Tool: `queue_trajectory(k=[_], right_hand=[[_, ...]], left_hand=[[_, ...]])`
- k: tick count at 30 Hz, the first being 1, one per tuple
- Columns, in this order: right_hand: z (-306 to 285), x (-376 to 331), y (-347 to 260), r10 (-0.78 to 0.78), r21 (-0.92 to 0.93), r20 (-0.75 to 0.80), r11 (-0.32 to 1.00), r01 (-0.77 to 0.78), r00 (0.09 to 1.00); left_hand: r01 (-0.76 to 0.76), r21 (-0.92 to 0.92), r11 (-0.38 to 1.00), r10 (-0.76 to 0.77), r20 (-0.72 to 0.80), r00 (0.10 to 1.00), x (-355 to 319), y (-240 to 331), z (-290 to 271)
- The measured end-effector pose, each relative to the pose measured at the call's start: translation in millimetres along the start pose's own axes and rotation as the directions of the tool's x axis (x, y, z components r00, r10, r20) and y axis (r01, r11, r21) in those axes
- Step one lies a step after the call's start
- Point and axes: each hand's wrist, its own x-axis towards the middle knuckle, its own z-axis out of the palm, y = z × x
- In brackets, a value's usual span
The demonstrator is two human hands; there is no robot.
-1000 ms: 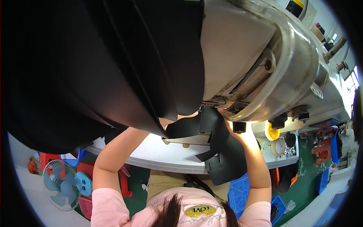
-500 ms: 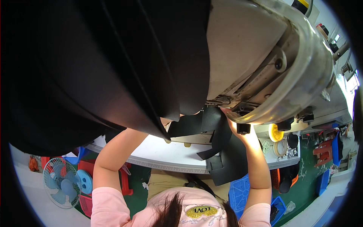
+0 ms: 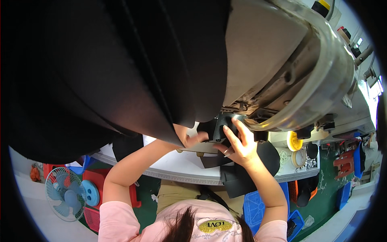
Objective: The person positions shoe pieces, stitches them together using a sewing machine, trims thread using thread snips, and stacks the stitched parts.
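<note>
My right hand [image 3: 242, 147] is open beside the working end of a beige sewing machine [image 3: 266, 52]. Its spread fingertips rest on a black leather-like piece [image 3: 230, 121], with the thumb reaching left below it. My left hand [image 3: 187, 137] is partly covered by a large black sheet [image 3: 133, 92] at the upper left; the fingers that show are stretched out toward the right, next to the black piece. Under my right wrist, more black material [image 3: 242, 179] lies over the front edge of the white table [image 3: 177, 171]. The machine's needle area is mostly hidden.
A yellow disc [image 3: 295, 141] and small rings stand at the table's right. On the floor are a blue crate [image 3: 254, 205], an orange basket [image 3: 296, 191] and, at left, a fan [image 3: 66, 195] beside a red stool [image 3: 96, 181] and blue lid-like disc [image 3: 92, 192].
My right hand has come left and nearer from behind the machine's edge, fingers now spread on the black piece. My left hand shows more from under the sheet. The hanging black material has shifted right.
</note>
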Motion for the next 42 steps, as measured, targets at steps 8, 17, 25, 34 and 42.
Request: queue_trajectory(k=[8, 17, 25, 34, 42], right_hand=[[1.5, 14.8, -5.2, -0.113, -0.115, -0.151, 0.989, 0.097, 0.982], [-20.5, 19.8, -7.6, -0.18, -0.107, -0.027, 0.979, 0.176, 0.983], [-31.7, 35.5, -5.2, -0.16, -0.107, 0.059, 0.98, 0.165, 0.985], [-27.2, 43.0, 17.3, 0.081, -0.019, 0.236, 0.997, -0.079, 0.968], [-35.0, 37.8, -6.8, -0.029, 0.101, 0.133, 0.995, 0.015, 0.991]], left_hand=[[-0.38, 0.377, 0.845, 0.446, -0.104, 0.889, -7.4, 9.8, 0.4], [-0.41, 0.381, 0.829, 0.461, -0.049, 0.886, -2.9, 28.2, -16.7], [-0.405, 0.358, 0.841, 0.451, -0.05, 0.891, 5.0, 26.9, -15.6], [-0.367, 0.283, 0.886, 0.415, -0.133, 0.9, 27.8, 12.5, -8.8], [-0.331, 0.316, 0.889, 0.371, -0.072, 0.926, 14.1, 1.4, -5.8]])
